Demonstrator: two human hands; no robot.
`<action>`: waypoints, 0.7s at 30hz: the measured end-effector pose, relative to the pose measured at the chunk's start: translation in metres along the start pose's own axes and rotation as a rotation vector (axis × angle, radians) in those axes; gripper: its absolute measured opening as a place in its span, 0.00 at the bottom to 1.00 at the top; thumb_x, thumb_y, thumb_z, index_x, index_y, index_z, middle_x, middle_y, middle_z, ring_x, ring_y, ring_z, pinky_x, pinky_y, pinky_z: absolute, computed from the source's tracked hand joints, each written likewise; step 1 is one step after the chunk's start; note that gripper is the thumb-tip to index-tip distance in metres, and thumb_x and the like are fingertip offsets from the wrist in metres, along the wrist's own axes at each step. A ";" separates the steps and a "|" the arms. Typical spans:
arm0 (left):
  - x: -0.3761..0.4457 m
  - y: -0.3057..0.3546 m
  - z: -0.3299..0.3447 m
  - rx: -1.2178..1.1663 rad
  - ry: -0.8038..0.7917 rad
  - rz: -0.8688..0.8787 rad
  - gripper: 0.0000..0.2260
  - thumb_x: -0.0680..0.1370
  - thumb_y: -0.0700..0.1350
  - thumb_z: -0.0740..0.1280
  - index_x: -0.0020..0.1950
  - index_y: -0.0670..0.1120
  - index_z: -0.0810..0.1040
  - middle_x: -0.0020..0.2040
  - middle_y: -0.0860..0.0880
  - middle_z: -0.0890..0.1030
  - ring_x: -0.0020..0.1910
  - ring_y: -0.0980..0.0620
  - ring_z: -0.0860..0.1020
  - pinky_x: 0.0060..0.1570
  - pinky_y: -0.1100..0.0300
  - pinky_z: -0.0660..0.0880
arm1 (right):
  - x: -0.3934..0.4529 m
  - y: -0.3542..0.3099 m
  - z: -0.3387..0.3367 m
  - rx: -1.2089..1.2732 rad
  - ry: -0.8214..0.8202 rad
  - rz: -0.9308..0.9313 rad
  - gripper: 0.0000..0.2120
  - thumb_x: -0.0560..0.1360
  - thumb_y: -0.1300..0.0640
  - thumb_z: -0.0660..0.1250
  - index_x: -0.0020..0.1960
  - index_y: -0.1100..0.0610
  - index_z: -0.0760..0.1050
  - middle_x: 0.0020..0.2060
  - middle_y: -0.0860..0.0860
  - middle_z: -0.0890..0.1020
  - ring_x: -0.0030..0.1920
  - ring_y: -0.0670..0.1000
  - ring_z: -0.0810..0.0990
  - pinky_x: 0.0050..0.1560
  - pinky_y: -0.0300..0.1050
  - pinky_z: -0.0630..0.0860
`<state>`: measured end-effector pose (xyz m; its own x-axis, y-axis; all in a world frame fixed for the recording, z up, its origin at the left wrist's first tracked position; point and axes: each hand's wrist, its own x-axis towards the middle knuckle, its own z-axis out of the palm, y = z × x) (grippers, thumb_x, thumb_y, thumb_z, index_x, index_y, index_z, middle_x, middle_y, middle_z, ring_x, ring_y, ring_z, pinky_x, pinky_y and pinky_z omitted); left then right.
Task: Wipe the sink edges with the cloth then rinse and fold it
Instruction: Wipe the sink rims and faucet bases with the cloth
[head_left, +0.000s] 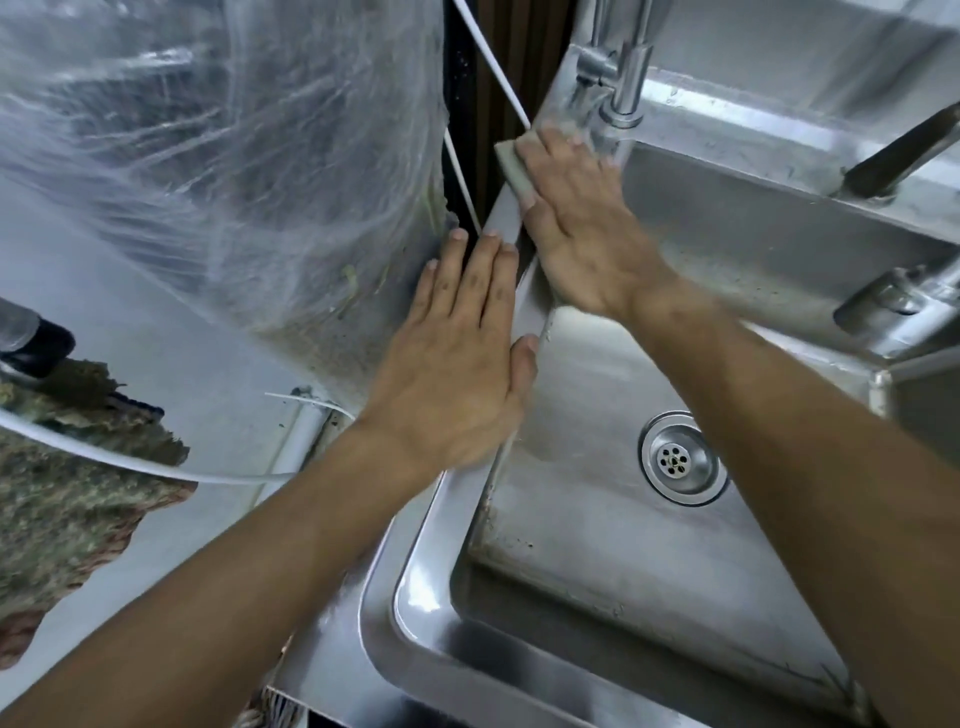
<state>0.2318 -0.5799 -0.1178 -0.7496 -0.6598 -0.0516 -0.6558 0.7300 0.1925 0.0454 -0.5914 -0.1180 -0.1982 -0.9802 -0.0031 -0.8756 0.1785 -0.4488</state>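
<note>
A stainless steel sink (415, 587) fills the right half of the view, with a round drain (680, 460) in its basin. My right hand (582, 223) presses a small grey-beige cloth (511, 166) flat on the sink's left rim, near the far corner beside the tap base. Most of the cloth is hidden under the fingers. My left hand (462, 353) lies flat with fingers spread on the same left rim, nearer to me, holding nothing.
A chrome tap (623, 67) rises at the far corner. A second tap fitting (893, 306) and a dark handle (904, 156) stand at right. A clear plastic sheet (234, 156) hangs at left. A white hose (130, 462) crosses a rough mat (67, 493).
</note>
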 end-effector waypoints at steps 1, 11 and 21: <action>0.004 0.000 0.000 0.007 0.001 0.002 0.32 0.83 0.55 0.41 0.84 0.40 0.42 0.85 0.42 0.42 0.83 0.42 0.39 0.82 0.46 0.42 | -0.005 0.000 0.002 0.017 -0.008 -0.004 0.26 0.88 0.47 0.44 0.85 0.49 0.49 0.84 0.49 0.47 0.83 0.50 0.42 0.79 0.45 0.33; 0.000 0.002 0.001 -0.009 0.051 0.023 0.32 0.84 0.54 0.44 0.84 0.39 0.47 0.85 0.42 0.45 0.84 0.42 0.42 0.82 0.45 0.45 | 0.014 0.021 -0.015 -0.061 -0.034 -0.090 0.27 0.88 0.47 0.44 0.85 0.53 0.46 0.84 0.51 0.45 0.83 0.52 0.39 0.82 0.52 0.36; 0.043 0.016 -0.007 -0.016 0.043 -0.007 0.30 0.84 0.53 0.53 0.82 0.39 0.55 0.82 0.40 0.57 0.83 0.40 0.52 0.80 0.43 0.50 | 0.037 0.040 -0.016 0.024 -0.019 -0.124 0.26 0.88 0.49 0.45 0.85 0.52 0.49 0.84 0.48 0.48 0.83 0.47 0.43 0.83 0.49 0.39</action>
<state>0.1895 -0.5979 -0.1096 -0.7400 -0.6725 -0.0111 -0.6596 0.7223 0.2078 -0.0042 -0.6189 -0.1224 -0.0805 -0.9961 0.0368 -0.8820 0.0540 -0.4682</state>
